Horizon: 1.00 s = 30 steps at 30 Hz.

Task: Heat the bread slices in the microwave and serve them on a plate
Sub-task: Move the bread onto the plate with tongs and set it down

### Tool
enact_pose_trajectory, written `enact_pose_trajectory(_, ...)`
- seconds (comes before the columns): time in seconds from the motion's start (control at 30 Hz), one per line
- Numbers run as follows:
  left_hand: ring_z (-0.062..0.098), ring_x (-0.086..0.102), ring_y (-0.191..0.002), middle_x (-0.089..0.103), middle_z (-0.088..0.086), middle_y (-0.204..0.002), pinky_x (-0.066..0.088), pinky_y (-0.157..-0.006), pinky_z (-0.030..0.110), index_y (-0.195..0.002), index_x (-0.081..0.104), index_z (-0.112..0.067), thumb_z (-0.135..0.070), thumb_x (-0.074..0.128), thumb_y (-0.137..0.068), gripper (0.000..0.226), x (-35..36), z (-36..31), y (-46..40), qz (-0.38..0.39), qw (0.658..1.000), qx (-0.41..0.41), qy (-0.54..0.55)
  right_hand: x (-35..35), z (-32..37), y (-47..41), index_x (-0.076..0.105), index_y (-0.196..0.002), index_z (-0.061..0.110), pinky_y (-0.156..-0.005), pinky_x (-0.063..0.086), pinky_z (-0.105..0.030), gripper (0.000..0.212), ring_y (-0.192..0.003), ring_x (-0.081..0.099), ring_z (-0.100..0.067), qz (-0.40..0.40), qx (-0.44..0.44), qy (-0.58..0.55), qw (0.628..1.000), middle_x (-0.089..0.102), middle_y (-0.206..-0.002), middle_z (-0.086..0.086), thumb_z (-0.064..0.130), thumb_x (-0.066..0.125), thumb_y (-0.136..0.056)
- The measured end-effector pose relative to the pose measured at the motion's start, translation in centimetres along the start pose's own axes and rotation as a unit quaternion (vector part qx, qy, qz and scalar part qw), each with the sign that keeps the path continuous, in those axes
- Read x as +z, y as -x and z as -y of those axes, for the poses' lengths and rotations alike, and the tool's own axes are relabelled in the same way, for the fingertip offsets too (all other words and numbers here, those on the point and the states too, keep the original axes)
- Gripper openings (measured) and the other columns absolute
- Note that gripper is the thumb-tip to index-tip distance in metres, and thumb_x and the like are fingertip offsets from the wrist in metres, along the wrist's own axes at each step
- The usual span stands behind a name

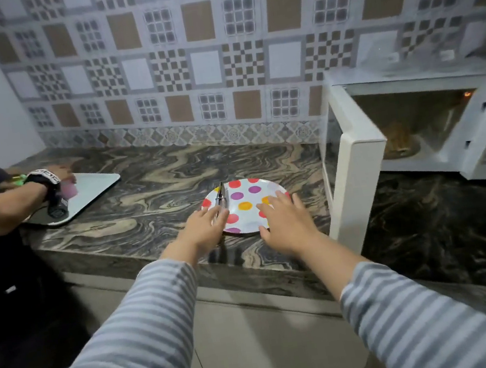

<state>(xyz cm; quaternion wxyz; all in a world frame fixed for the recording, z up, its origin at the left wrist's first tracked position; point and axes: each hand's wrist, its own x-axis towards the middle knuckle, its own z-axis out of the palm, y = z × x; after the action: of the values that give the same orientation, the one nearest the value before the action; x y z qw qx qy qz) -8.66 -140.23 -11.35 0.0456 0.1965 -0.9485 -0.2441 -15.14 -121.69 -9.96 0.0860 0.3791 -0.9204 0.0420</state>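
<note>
I have my left hand [207,230] spread flat at the near left rim of the dotted plate [244,194], fingers loose beside the metal tongs [221,199] lying there, gripping nothing. My right hand [283,221] hovers unclenched over the plate's near right edge. Right of the plate the microwave [422,126] stands door open, bread slices [398,140] inside.

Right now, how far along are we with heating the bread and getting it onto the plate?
Looks done: the bread is in the microwave, door open; whether it has been heated I cannot tell. In hand: the left hand is at the tongs on the spotted plate, and the right hand is open over its near rim. Left: move the bread onto the empty plate.
</note>
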Motion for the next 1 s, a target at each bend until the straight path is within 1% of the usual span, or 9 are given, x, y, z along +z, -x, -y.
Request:
enact_pose_trajectory(0.1,0.021,0.019,-0.145,0.025,0.005,-0.157,0.018,-0.118,0.044,-0.148,0.03,-0.029,-0.064,0.035,-0.092,0.067,1.0,2.9,-2.8,0.017,1.0,-0.011,0.013,2.9,-0.7,-2.6,0.035,-0.143,0.023,-0.116,0.013,-0.046,0.053,-0.144,0.017,-0.026,0.034,0.06,-0.039,0.997,0.031,-0.153,-0.005,0.041,0.042,-0.094)
enact_pose_trajectory(0.2,0.02,0.013,-0.147,0.02,0.005,-0.158,0.016,-0.118,0.047,-0.15,0.025,-0.034,-0.063,0.038,-0.091,0.067,2.0,5.6,-6.0,0.016,1.0,-0.004,0.02,5.9,-1.7,-5.0,0.032,-0.145,0.025,-0.115,0.013,-0.045,0.053,-0.144,0.018,-0.025,0.053,0.131,-0.086,0.986,0.029,-0.153,-0.006,0.043,0.038,-0.097)
enact_pose_trajectory(0.33,0.02,0.002,-0.149,0.014,0.005,-0.16,0.002,-0.116,0.056,-0.15,0.018,-0.038,-0.057,0.035,-0.095,0.061,3.1,8.0,-9.5,0.013,1.0,-0.011,0.018,9.5,-2.9,-7.5,0.021,-0.15,0.028,-0.118,0.006,-0.05,0.061,-0.147,0.004,-0.028,0.053,0.238,-0.133,0.961,0.01,-0.16,-0.008,0.049,0.038,-0.096)
enact_pose_trajectory(0.43,0.016,0.0,-0.149,0.012,0.004,-0.161,-0.007,-0.115,0.057,-0.15,0.011,-0.041,-0.064,0.027,-0.093,0.064,4.1,8.9,-10.9,0.003,1.0,-0.005,-0.004,11.4,-3.0,-8.4,0.016,-0.152,0.027,-0.118,0.001,-0.049,0.065,-0.147,-0.001,-0.028,0.036,0.297,-0.146,0.943,0.007,-0.16,-0.01,0.054,0.034,-0.095)
enact_pose_trajectory(0.53,0.014,0.0,-0.148,0.011,-0.002,-0.161,-0.007,-0.116,0.056,-0.151,0.006,-0.04,-0.068,0.021,-0.091,0.068,4.9,9.2,-11.2,-0.023,0.998,0.005,-0.051,12.3,-3.1,-8.7,0.016,-0.152,0.028,-0.119,-0.001,-0.047,0.065,-0.148,-0.001,-0.025,0.027,0.314,-0.123,0.941,0.007,-0.161,-0.009,0.057,0.03,-0.095)
enact_pose_trajectory(0.63,0.013,0.0,-0.148,0.01,-0.011,-0.16,-0.004,-0.116,0.056,-0.151,0.007,-0.038,-0.071,0.019,-0.089,0.071,5.0,9.1,-11.3,-0.033,0.997,0.012,-0.07,12.4,-3.3,-8.7,0.019,-0.152,0.03,-0.119,-0.001,-0.045,0.064,-0.148,-0.003,-0.022,0.04,0.311,-0.113,0.943,0.005,-0.161,-0.006,0.058,0.029,-0.095)
enact_pose_trajectory(0.8,0.013,-0.002,-0.148,0.009,-0.013,-0.16,-0.005,-0.117,0.054,-0.151,0.011,-0.037,-0.068,0.02,-0.09,0.069,5.1,8.8,-11.4,-0.025,0.997,-0.001,-0.071,12.2,-3.7,-8.8,0.026,-0.15,0.027,-0.12,0.001,-0.045,0.069,-0.148,0.0,-0.019,0.025,0.313,-0.132,0.94,0.011,-0.161,-0.003,0.061,0.036,-0.092)
enact_pose_trajectory(0.93,0.013,0.001,-0.148,0.015,-0.009,-0.16,-0.007,-0.117,0.052,-0.15,0.022,-0.033,-0.065,0.029,-0.092,0.067,4.6,8.6,-11.5,-0.018,0.999,-0.025,-0.029,11.7,-3.9,-8.8,0.027,-0.15,0.023,-0.118,-0.004,-0.046,0.077,-0.148,0.002,-0.016,0.016,0.314,-0.191,0.93,0.017,-0.16,0.001,0.061,0.049,-0.088)
enact_pose_trajectory(1.0,0.012,0.006,-0.148,0.016,-0.006,-0.16,-0.008,-0.117,0.048,-0.149,0.026,-0.031,-0.058,0.036,-0.094,0.062,4.2,8.4,-11.1,-0.023,0.998,-0.027,0.05,11.5,-3.7,-8.7,0.028,-0.15,0.023,-0.118,-0.006,-0.046,0.079,-0.148,0.009,-0.014,-0.012,0.312,-0.279,0.908,0.023,-0.158,0.004,0.055,0.059,-0.085)
